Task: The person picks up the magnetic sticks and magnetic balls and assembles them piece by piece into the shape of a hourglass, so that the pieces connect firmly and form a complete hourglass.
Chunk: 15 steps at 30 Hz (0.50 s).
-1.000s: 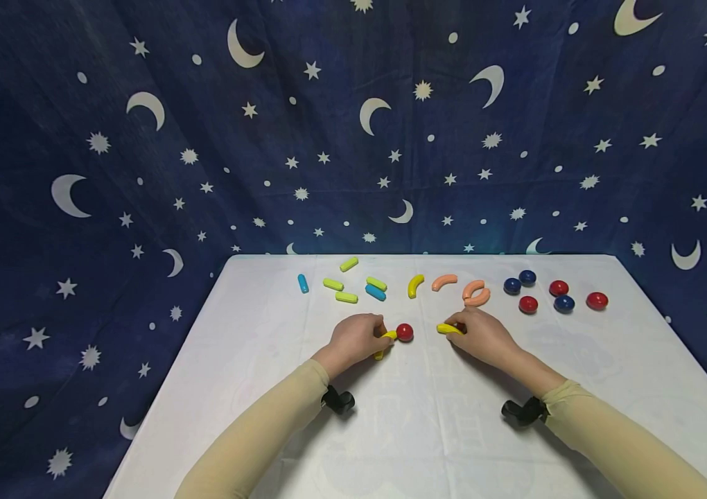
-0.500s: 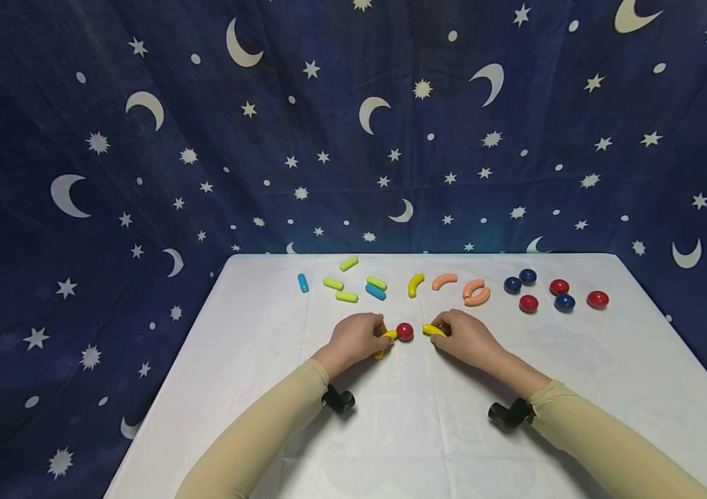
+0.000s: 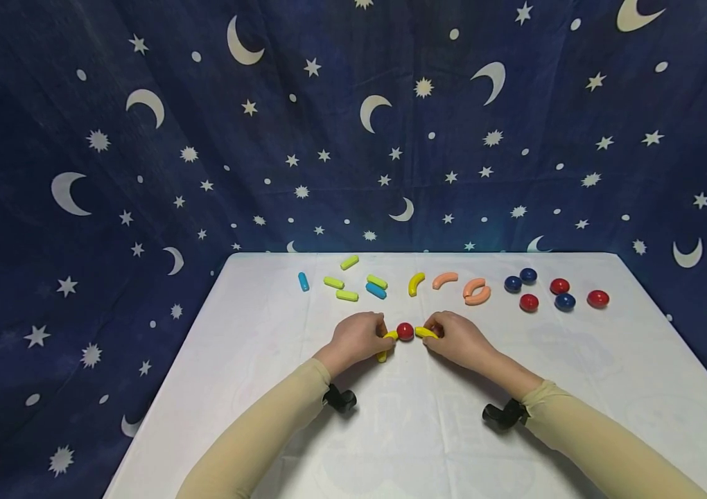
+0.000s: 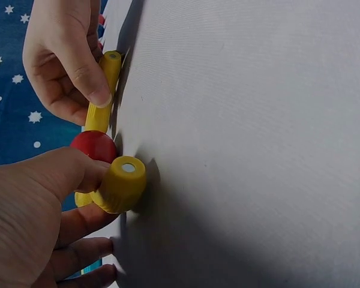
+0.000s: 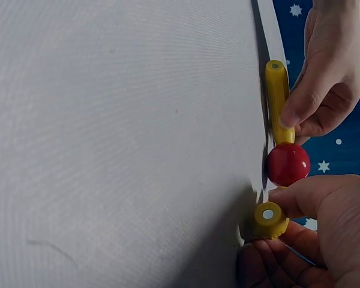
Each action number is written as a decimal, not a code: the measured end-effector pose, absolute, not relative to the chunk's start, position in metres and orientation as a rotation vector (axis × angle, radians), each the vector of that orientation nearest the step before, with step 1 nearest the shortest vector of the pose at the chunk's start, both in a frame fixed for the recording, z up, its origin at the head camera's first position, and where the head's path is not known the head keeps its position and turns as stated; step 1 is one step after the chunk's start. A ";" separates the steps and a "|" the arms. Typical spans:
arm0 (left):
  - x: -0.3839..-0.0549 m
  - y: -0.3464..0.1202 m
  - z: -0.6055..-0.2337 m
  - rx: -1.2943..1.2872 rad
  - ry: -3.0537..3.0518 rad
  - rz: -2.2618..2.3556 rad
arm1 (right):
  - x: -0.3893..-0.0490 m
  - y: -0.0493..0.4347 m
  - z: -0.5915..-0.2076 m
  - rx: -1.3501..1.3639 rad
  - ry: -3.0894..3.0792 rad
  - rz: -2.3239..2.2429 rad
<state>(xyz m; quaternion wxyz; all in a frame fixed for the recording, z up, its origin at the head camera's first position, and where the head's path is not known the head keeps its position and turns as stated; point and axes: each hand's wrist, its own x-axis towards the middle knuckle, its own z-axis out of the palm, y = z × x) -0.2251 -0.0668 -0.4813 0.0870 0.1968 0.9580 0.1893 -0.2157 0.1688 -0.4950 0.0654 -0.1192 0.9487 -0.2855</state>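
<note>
Nearest: two beige sleeves [image 3: 260,430], a black wrist cam [image 3: 341,400] at the left cuff, a matching one [image 3: 504,414] at the right, all above the white-covered table [image 3: 403,450].

Left hand [image 3: 358,338]: thumb and fingers pinching a curved yellow stick [image 5: 276,90], its far end against the red ball [image 3: 405,332].

Right hand [image 3: 458,339]: same pinch on a second yellow stick [image 3: 425,333], tip just beside the ball's right side; can't tell if it touches. Pale disc in that stick's other end. So the ball sits between both sticks, mid-table, fingers clear of it.

Far part of table, left to right:
- two blue rods [image 3: 376,290], one off by itself, one against a green rod [image 3: 377,282]; three more green ones around
- third yellow stick [image 3: 416,284], loose
- three salmon curves [image 3: 445,280]; right two touch
- three dark blue balls [image 3: 565,302] and three more red ones [image 3: 598,299], mixed

Behind the table: navy cloth [image 3: 328,125] with pale moons and stars.
</note>
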 end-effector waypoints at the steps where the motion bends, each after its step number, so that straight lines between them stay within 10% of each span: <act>1: -0.225 -0.067 -0.481 0.585 2.852 0.567 | -0.216 0.169 -0.495 -0.361 2.862 -0.862; 15: -0.225 -0.066 -0.481 0.585 2.842 0.553 | -0.215 0.169 -0.498 -0.362 2.854 -0.901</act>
